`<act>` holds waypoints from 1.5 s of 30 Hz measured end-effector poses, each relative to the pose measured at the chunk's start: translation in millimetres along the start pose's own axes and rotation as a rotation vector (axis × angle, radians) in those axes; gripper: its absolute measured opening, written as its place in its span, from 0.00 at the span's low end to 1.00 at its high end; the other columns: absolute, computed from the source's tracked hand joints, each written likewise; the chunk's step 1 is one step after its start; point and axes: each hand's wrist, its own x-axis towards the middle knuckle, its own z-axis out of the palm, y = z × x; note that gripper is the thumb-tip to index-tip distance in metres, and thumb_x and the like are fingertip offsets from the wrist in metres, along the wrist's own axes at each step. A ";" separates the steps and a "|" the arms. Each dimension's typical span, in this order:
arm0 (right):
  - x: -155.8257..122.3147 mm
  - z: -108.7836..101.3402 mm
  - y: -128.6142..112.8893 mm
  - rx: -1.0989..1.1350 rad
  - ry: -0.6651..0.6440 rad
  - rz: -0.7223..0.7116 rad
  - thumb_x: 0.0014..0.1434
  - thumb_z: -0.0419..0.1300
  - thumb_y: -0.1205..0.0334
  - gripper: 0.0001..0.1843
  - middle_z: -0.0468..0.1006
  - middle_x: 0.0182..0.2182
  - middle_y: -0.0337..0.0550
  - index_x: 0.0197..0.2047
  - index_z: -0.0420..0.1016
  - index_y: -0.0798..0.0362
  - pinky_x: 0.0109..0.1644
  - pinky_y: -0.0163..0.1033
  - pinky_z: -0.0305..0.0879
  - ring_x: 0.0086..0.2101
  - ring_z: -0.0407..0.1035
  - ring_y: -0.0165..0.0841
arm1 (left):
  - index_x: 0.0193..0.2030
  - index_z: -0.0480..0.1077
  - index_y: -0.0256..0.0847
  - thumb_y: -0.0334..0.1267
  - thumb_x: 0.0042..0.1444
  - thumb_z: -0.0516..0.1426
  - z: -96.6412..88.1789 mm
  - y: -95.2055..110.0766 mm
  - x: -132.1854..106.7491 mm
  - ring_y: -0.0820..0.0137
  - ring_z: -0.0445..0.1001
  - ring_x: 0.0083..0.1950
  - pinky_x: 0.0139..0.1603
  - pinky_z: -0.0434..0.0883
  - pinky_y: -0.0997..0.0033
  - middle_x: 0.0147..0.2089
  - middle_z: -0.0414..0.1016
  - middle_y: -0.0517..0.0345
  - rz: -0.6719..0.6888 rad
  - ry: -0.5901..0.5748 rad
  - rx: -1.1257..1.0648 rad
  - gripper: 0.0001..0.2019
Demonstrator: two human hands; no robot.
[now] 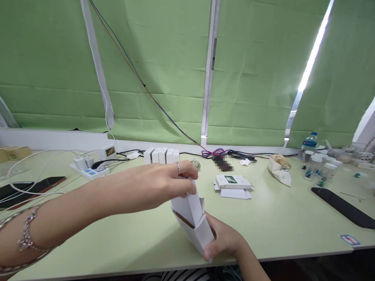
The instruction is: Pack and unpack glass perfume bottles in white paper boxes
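The white carton [195, 235] is clasped low by the right hand [225, 237], apparently for steadiness; above that grip, the white insert [186, 206], partly inside, is pinched at its top by the left hand [164, 181].

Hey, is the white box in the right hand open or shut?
Open: the upper end of the white box gapes, and a white inner piece pinched by the left hand sticks out of it.

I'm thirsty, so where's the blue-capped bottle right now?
In the head view, the blue-capped bottle stands at the back right of the table, by the green blind, just behind the white-lidded jars.
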 end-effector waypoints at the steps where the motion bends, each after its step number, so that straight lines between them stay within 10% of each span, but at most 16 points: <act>1: 0.1 0.1 -0.5 -0.005 -0.001 0.002 0.36 0.72 0.54 0.50 0.61 0.57 0.45 0.60 0.57 0.50 0.58 0.47 0.47 0.57 0.53 0.46 | 0.41 0.71 0.47 0.32 0.59 0.50 -0.6 -0.1 0.5 0.75 0.72 0.35 0.30 0.66 0.79 0.49 0.69 0.58 0.035 -0.039 -0.030 0.10; 21: -0.3 -5.2 3.8 -0.049 0.039 -0.001 0.28 0.75 0.53 0.58 0.61 0.55 0.46 0.62 0.55 0.49 0.59 0.45 0.47 0.54 0.55 0.45 | 0.43 0.70 0.42 0.23 0.56 0.52 7.6 11.8 7.1 0.77 0.72 0.35 0.37 0.69 0.84 0.38 0.72 0.57 0.132 -0.042 -0.457 0.13; 32: 0.5 -3.0 -1.1 -0.110 0.066 0.000 0.28 0.75 0.51 0.59 0.61 0.55 0.45 0.62 0.54 0.48 0.60 0.46 0.48 0.55 0.54 0.44 | 0.46 0.67 0.41 0.28 0.59 0.50 59.5 28.2 -5.0 0.73 0.72 0.39 0.40 0.71 0.78 0.42 0.73 0.54 0.154 -0.083 -0.454 0.11; 45: -2.7 -3.1 8.5 -0.277 0.133 0.108 0.30 0.74 0.58 0.55 0.71 0.45 0.42 0.61 0.56 0.49 0.48 0.42 0.61 0.45 0.63 0.41 | 0.46 0.64 0.43 0.23 0.56 0.49 111.2 37.7 -42.5 0.71 0.71 0.42 0.57 0.60 0.63 0.39 0.74 0.58 -0.017 0.214 -0.294 0.14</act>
